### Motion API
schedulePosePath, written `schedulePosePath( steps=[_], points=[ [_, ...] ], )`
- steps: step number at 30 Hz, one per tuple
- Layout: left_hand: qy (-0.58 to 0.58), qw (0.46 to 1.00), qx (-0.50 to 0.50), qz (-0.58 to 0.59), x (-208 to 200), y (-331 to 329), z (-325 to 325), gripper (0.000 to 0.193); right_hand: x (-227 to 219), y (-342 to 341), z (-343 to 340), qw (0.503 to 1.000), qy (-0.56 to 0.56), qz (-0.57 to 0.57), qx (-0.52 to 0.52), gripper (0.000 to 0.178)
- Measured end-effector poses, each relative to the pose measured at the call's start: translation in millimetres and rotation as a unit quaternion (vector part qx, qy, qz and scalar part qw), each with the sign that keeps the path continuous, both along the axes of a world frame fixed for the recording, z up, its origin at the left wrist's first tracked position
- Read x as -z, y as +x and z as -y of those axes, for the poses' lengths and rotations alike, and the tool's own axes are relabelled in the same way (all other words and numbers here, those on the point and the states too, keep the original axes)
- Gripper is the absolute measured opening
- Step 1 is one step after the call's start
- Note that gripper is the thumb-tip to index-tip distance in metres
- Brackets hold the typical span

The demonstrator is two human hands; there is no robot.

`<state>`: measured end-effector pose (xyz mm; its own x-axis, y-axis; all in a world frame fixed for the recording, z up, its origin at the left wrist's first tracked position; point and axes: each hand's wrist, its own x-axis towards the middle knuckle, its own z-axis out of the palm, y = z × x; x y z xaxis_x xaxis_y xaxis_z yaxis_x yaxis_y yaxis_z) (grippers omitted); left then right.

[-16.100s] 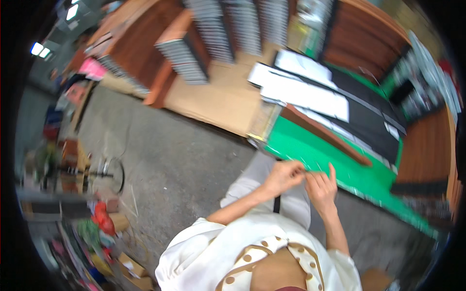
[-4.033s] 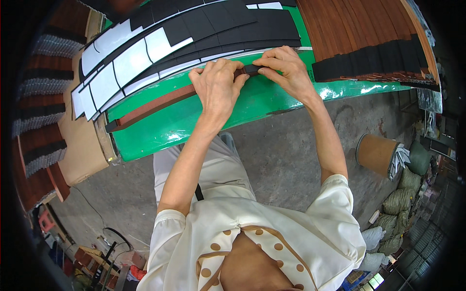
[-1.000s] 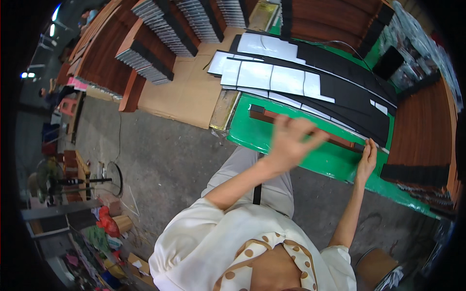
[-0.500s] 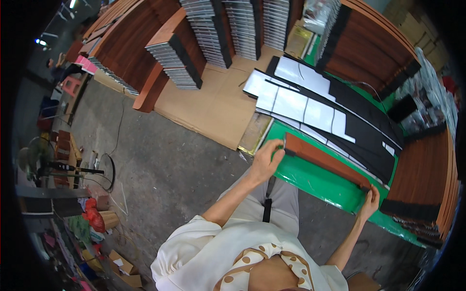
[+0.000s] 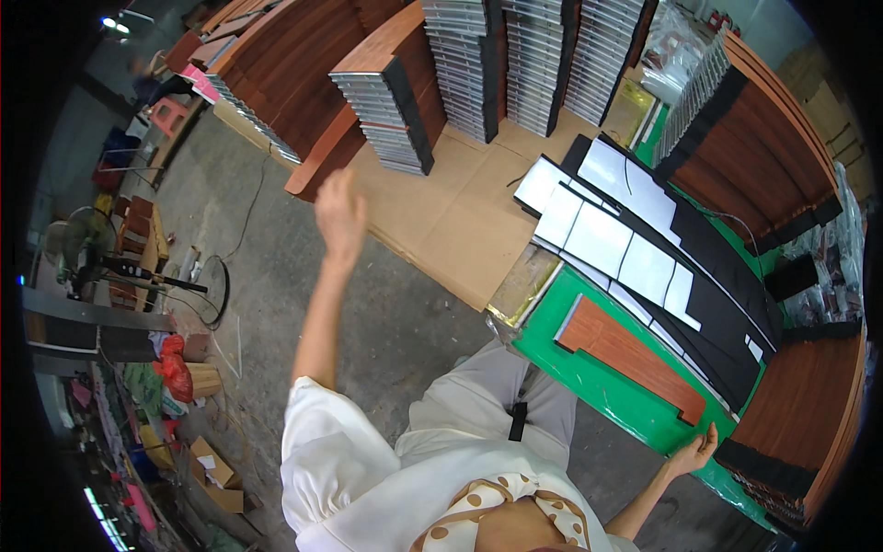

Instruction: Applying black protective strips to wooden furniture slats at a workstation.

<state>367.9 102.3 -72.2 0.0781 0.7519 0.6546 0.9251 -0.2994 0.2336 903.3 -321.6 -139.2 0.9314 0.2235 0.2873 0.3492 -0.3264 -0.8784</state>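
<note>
**Two hands off the plank, both empty**

Two hands, neither gripping anything. Left hand is raised out over the concrete floor, fingers loosely extended, nothing in it; it sits in front of the cardboard sheet near the closest wood stack. Right hand is low at the near edge of the green surface, palm open, fingers curled up slightly, just beside the plank's near end but not on it as far as I can tell.

Plank: reddish-brown wood-grain strip lying flat on the green surface, running diagonally, free of both hands. Flat and fully supported, so it holds position unaided.

Beyond it: black strips and white-backed sheets laid in overlapping rows along the surface's far side, likely fanned so each can be picked off singly. More brown planks with black ends stacked on edge at right and top right, dense and upright to save room.

Left side: clutter, a fan, boxes. Blurred, can't tell more.
</note>
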Motion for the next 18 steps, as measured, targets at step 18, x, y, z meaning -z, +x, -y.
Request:
schedulePosePath(
  steps=[18],
  points=[
    [-0.166, 0.945, 0.024, 0.280, -8.9, -98.9, -11.4, 0.043, -37.3, -66.1, -65.6, 0.987, 0.046, 0.020, -0.152, 0.012]
  ],
)
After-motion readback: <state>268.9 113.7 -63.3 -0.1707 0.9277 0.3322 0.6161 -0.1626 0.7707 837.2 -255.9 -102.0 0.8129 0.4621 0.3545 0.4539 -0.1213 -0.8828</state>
